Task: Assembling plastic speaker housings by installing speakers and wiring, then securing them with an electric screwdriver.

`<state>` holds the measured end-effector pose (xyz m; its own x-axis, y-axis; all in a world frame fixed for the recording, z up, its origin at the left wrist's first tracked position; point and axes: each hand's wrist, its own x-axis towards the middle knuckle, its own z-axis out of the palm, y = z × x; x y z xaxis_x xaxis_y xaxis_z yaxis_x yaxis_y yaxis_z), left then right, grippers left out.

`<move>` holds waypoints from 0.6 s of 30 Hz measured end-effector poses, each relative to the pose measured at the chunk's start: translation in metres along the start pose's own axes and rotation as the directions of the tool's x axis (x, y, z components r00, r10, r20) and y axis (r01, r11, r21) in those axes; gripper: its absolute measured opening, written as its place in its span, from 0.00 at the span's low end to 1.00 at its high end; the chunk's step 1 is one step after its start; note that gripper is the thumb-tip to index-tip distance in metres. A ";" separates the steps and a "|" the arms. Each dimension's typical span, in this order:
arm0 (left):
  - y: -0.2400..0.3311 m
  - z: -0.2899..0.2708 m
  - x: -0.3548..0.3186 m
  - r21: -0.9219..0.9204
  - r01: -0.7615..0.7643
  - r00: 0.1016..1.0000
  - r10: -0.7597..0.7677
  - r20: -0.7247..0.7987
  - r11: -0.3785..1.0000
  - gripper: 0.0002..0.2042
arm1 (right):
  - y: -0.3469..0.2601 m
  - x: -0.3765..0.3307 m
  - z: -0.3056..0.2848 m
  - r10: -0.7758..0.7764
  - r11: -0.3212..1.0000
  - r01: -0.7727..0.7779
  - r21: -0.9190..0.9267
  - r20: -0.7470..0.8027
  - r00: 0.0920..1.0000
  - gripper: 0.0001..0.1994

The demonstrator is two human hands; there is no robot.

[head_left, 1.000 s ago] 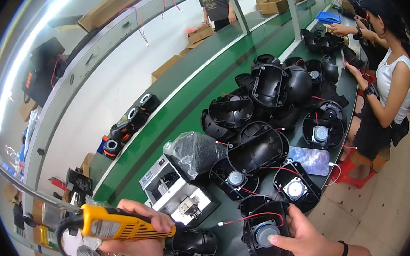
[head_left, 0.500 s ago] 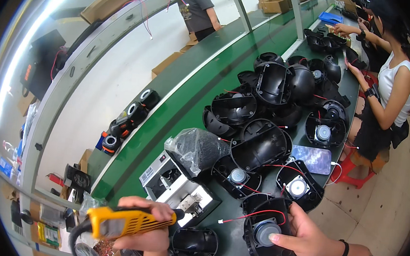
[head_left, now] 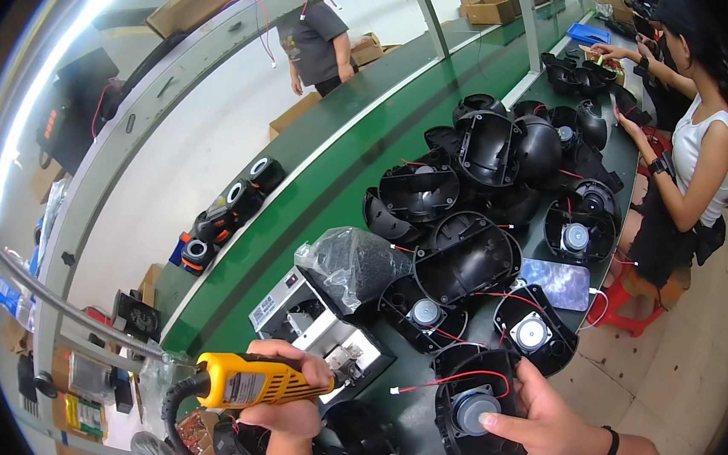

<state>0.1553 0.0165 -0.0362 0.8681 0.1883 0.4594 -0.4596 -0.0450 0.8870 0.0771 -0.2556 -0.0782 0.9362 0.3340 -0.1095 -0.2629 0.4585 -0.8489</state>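
Observation:
My left hand (head_left: pixel 293 393) grips a yellow electric screwdriver (head_left: pixel 262 381) lying sideways, its tip next to a small metal fixture box (head_left: pixel 322 331). My right hand (head_left: pixel 541 417) holds a black round speaker housing (head_left: pixel 464 419) with a grey driver in its middle and red and black wires running from it. The housing rests at the near edge of the workbench, just right of the screwdriver.
Several black speaker shells (head_left: pixel 465 252) crowd the green bench (head_left: pixel 361 150), along with a plastic-wrapped part (head_left: pixel 353 261) and a phone (head_left: pixel 558 283). A seated person (head_left: pixel 694 168) works at the right. Another person (head_left: pixel 315 40) stands behind the belt. Finished speakers (head_left: pixel 224 208) lie at the left.
My left hand has drawn the screwdriver slightly right and up toward the metal box. The view has tilted a little; my right hand stays on the housing.

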 end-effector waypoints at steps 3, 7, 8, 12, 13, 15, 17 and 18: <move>0.023 0.001 0.001 -0.273 0.179 0.981 -0.152 0.118 0.945 0.48 | 0.001 0.000 -0.001 0.011 1.000 -0.010 0.018 -0.023 1.000 0.37; 0.062 -0.013 -0.004 -0.093 -0.160 0.987 0.159 -0.016 0.983 0.45 | -0.001 0.001 0.003 -0.012 0.999 0.012 0.035 0.007 1.000 0.37; 0.063 -0.016 -0.008 -0.102 -0.185 0.980 0.177 -0.087 0.977 0.44 | 0.000 0.001 0.003 -0.011 0.999 0.011 0.030 0.005 1.000 0.37; 0.069 -0.027 -0.014 -0.374 -0.138 0.985 0.168 0.049 0.917 0.30 | 0.004 0.004 0.002 0.003 1.000 -0.003 -0.003 0.006 1.000 0.37; 0.073 -0.027 -0.016 -0.533 -0.071 0.974 0.174 0.146 0.843 0.18 | 0.004 0.005 0.002 0.006 1.000 -0.006 -0.004 0.014 1.000 0.37; 0.063 -0.042 -0.021 -0.338 -0.162 0.985 0.172 -0.002 0.927 0.30 | 0.006 0.008 0.005 0.009 1.000 -0.009 0.000 0.024 1.000 0.37; 0.054 -0.053 -0.021 -0.126 -0.212 0.970 0.193 -0.147 0.969 0.44 | 0.006 0.009 0.008 0.004 1.000 -0.004 0.008 0.027 1.000 0.37; 0.051 -0.058 -0.021 -0.122 -0.221 0.966 0.201 -0.160 0.967 0.45 | 0.007 0.009 0.010 -0.003 1.000 0.003 0.020 0.025 1.000 0.36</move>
<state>0.1028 0.0676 -0.0038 0.7165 0.3300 0.6146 -0.6598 0.0346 0.7506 0.0814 -0.2416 -0.0797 0.9309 0.3530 -0.0937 -0.2649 0.4759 -0.8387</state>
